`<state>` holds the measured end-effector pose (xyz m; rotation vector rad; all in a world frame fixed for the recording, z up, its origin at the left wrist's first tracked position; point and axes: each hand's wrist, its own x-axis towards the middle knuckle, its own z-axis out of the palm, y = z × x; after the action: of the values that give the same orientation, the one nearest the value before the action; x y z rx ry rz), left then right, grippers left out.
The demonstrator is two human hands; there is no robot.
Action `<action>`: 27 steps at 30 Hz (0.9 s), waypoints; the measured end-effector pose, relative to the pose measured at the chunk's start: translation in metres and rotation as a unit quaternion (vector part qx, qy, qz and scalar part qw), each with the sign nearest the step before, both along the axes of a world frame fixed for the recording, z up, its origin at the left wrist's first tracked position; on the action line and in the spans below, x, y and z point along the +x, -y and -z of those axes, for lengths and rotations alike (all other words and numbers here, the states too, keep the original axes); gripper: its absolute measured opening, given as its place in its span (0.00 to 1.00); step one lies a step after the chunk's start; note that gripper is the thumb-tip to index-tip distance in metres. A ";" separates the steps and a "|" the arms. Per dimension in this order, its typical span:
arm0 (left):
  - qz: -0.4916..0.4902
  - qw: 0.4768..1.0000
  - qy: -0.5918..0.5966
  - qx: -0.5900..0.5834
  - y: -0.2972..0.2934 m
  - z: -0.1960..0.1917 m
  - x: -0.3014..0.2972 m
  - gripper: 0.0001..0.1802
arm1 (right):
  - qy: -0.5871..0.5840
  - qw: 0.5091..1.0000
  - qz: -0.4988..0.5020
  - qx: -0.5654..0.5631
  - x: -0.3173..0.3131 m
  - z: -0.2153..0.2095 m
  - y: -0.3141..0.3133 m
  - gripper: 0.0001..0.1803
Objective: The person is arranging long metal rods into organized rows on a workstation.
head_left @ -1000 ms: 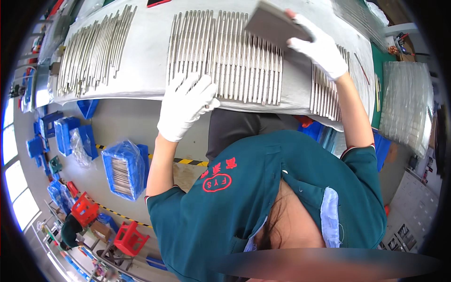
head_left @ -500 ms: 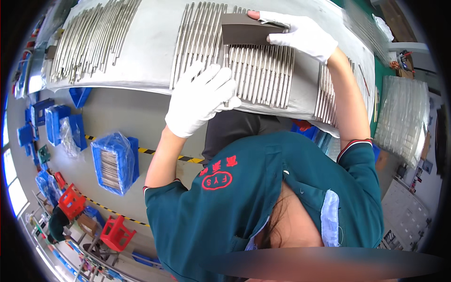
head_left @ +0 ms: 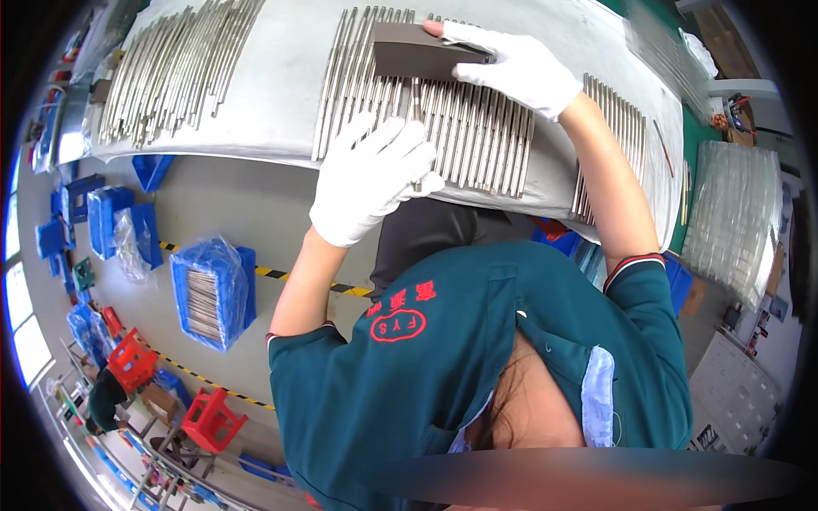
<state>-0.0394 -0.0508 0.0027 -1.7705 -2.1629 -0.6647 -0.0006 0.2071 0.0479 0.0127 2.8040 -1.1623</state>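
Note:
My left hand [head_left: 371, 183], in a white glove, lies at the near edge of the rows of thin metal rods. Its fingers are closed around the near end of one metal rod [head_left: 417, 100], which sits a little apart from its neighbours. My right hand [head_left: 520, 75], gloved with a bare fingertip showing, grips a dark grey flat block [head_left: 416, 53] between thumb and fingers. The block lies across the upper part of the rods and hides some of them. To its right, a row of rods [head_left: 481, 140] lies side by side; another group [head_left: 349, 81] lies to its left.
A looser pile of rods [head_left: 179, 72] lies on the far left of the pale-covered table [head_left: 285, 77]. More rods [head_left: 626, 128] are beside my right forearm. Blue crates, one holding rods [head_left: 202, 302], and red stools [head_left: 213, 422] stand on the floor at left.
My right hand has slid the dark grey block leftward over the rods, and my right forearm has uncovered more rods on the right. My left hand stays nearly in place on its rod.

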 end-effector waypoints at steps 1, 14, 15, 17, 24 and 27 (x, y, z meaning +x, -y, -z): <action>-0.006 1.000 0.002 -0.026 0.001 -0.003 -0.001 0.17 | -0.007 1.000 0.011 -0.020 0.006 0.002 -0.007 0.30; -0.053 0.997 -0.013 -0.063 0.032 0.021 -0.003 0.24 | -0.394 0.768 0.504 0.011 0.138 0.035 -0.163 0.40; -0.043 0.997 0.003 -0.063 0.032 0.019 -0.006 0.27 | -0.388 0.750 0.535 0.012 0.150 0.032 -0.163 0.40; -0.038 0.997 0.016 -0.067 0.032 0.014 -0.007 0.30 | -0.423 0.725 0.542 -0.035 0.166 0.037 -0.174 0.40; -0.016 0.998 0.012 -0.066 0.022 0.013 -0.029 0.38 | -0.478 0.665 0.571 -0.059 0.184 0.070 -0.190 0.43; -0.034 0.993 -0.006 -0.112 0.019 0.006 -0.028 0.38 | -0.451 0.667 0.591 -0.046 0.181 0.067 -0.176 0.42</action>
<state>-0.0672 -0.0702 -0.0036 -1.7909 -2.3573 -0.4072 0.1801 0.3827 -0.0190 2.0842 3.4636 -1.8495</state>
